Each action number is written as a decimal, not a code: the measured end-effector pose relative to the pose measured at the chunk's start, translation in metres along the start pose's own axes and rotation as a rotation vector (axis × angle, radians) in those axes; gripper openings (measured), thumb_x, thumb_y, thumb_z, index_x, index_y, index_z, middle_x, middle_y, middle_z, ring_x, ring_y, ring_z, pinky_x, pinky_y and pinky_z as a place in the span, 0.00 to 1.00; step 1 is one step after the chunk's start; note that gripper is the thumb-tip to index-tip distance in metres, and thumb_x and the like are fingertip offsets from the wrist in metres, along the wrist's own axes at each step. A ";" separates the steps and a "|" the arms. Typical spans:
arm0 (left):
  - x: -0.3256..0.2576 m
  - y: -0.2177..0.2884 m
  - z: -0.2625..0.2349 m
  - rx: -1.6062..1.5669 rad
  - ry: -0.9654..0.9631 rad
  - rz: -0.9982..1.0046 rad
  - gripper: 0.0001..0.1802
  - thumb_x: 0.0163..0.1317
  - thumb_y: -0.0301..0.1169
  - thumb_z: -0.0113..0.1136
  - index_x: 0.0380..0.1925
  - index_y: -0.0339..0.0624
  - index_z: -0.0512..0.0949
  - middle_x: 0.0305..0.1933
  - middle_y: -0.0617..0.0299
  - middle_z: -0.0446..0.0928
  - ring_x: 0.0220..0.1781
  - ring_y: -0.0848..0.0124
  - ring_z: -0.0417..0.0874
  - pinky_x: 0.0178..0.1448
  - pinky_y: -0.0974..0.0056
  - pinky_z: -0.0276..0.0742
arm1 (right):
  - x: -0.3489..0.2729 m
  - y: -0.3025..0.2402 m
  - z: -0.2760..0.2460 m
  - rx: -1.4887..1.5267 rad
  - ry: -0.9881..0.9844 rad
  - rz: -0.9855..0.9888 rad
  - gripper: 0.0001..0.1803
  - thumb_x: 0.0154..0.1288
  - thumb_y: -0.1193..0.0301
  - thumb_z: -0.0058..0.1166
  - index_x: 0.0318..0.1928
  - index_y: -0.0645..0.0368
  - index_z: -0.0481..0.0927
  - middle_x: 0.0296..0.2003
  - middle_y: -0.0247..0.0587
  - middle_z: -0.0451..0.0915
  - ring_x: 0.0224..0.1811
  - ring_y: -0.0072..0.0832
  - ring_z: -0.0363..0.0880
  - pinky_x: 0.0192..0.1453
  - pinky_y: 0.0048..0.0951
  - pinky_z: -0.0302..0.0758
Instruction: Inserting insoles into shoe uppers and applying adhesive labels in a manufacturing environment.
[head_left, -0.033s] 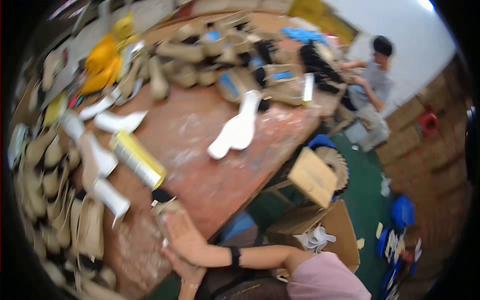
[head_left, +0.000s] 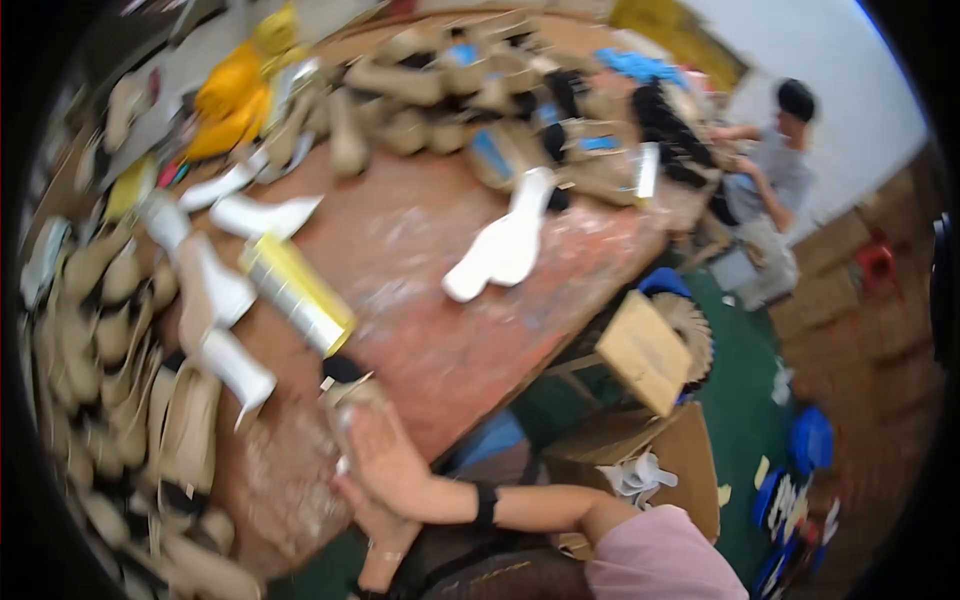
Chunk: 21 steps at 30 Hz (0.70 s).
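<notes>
Close to my body, at the table's near edge, both hands are at a beige flat shoe with a black toe that points away from me. My right hand lies over the shoe, its fingers at the opening and partly blurred. From below, my left hand grips the heel end, partly covered by the right hand. Just beyond the toe lies a yellow and silver tin on its side. White sole-shaped pieces lie left of the tin. Another white sole-shaped piece lies in the middle of the reddish table.
Many beige shoes line the table's left side, and more are heaped at the back. A yellow bag stands far left. Right of the table are a cardboard box with white scraps, a wooden stool and a seated person.
The whole view has shifted, so the table and its things appear farther right. Both hands stay together on the shoe.
</notes>
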<state>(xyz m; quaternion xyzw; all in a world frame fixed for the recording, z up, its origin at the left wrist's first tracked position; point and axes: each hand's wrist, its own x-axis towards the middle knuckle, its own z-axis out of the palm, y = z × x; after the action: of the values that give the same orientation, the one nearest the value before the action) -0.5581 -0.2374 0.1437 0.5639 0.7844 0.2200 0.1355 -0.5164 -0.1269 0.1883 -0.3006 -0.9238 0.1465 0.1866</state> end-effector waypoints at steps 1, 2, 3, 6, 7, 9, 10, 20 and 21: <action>0.000 0.023 -0.005 -0.696 0.205 -0.241 0.56 0.58 0.51 0.69 0.74 0.31 0.49 0.70 0.38 0.65 0.76 0.51 0.63 0.82 0.48 0.38 | 0.000 0.007 0.013 -0.136 -0.036 -0.063 0.40 0.58 0.61 0.55 0.64 0.82 0.65 0.59 0.66 0.72 0.67 0.59 0.68 0.78 0.62 0.52; -0.008 0.017 -0.004 -0.426 0.241 -0.224 0.67 0.50 0.53 0.75 0.74 0.28 0.41 0.70 0.37 0.65 0.74 0.48 0.65 0.79 0.46 0.50 | 0.020 0.007 -0.009 -0.284 -0.254 -0.083 0.32 0.64 0.66 0.48 0.63 0.79 0.69 0.56 0.62 0.76 0.65 0.51 0.72 0.81 0.60 0.47; -0.001 0.023 -0.024 0.023 0.168 -0.126 0.75 0.42 0.50 0.81 0.74 0.27 0.35 0.69 0.37 0.66 0.70 0.46 0.70 0.72 0.49 0.64 | 0.035 0.010 -0.016 -0.399 -0.286 -0.177 0.29 0.64 0.67 0.48 0.60 0.76 0.72 0.51 0.57 0.78 0.61 0.47 0.76 0.81 0.58 0.45; -0.011 0.011 -0.002 -0.342 0.191 -0.200 0.71 0.44 0.46 0.81 0.75 0.29 0.39 0.71 0.35 0.65 0.69 0.44 0.72 0.71 0.52 0.67 | 0.044 0.009 -0.010 -0.240 -0.334 -0.100 0.26 0.64 0.68 0.49 0.57 0.76 0.72 0.49 0.56 0.78 0.58 0.48 0.76 0.79 0.62 0.48; -0.012 0.010 -0.002 -0.345 0.181 -0.203 0.73 0.44 0.47 0.80 0.75 0.28 0.37 0.74 0.32 0.57 0.74 0.39 0.62 0.76 0.43 0.52 | 0.035 0.007 -0.009 -0.259 -0.190 -0.150 0.25 0.63 0.67 0.50 0.55 0.76 0.73 0.48 0.55 0.78 0.58 0.47 0.77 0.79 0.62 0.47; -0.013 0.010 -0.006 -0.345 0.181 -0.225 0.74 0.44 0.49 0.80 0.75 0.27 0.35 0.78 0.30 0.49 0.79 0.34 0.52 0.80 0.34 0.36 | 0.015 0.001 -0.006 -0.260 -0.052 -0.214 0.24 0.63 0.67 0.51 0.53 0.75 0.74 0.47 0.54 0.79 0.57 0.45 0.77 0.79 0.62 0.46; -0.011 0.012 -0.011 -0.328 0.211 -0.170 0.74 0.44 0.48 0.79 0.75 0.27 0.35 0.78 0.30 0.49 0.79 0.36 0.53 0.80 0.34 0.36 | 0.007 -0.001 -0.005 -0.257 -0.057 -0.246 0.25 0.63 0.67 0.51 0.54 0.75 0.74 0.48 0.55 0.78 0.58 0.46 0.77 0.79 0.63 0.45; -0.017 0.005 0.000 -0.378 0.280 -0.054 0.72 0.44 0.40 0.76 0.75 0.30 0.31 0.78 0.28 0.48 0.77 0.34 0.55 0.81 0.34 0.35 | 0.045 0.015 0.013 -0.341 -0.120 -0.225 0.28 0.64 0.67 0.51 0.62 0.72 0.73 0.54 0.57 0.78 0.64 0.48 0.73 0.79 0.71 0.36; -0.023 0.003 0.004 -0.401 0.250 -0.088 0.72 0.44 0.39 0.76 0.75 0.31 0.30 0.78 0.28 0.48 0.77 0.32 0.54 0.81 0.34 0.35 | 0.049 0.013 0.015 -0.342 -0.200 -0.204 0.26 0.65 0.68 0.49 0.60 0.71 0.74 0.51 0.55 0.80 0.60 0.47 0.76 0.79 0.71 0.36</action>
<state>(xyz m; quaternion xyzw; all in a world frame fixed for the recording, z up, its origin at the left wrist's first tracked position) -0.5460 -0.2578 0.1412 0.4594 0.7593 0.4337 0.1559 -0.5532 -0.0894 0.1829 -0.2169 -0.9747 -0.0027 0.0541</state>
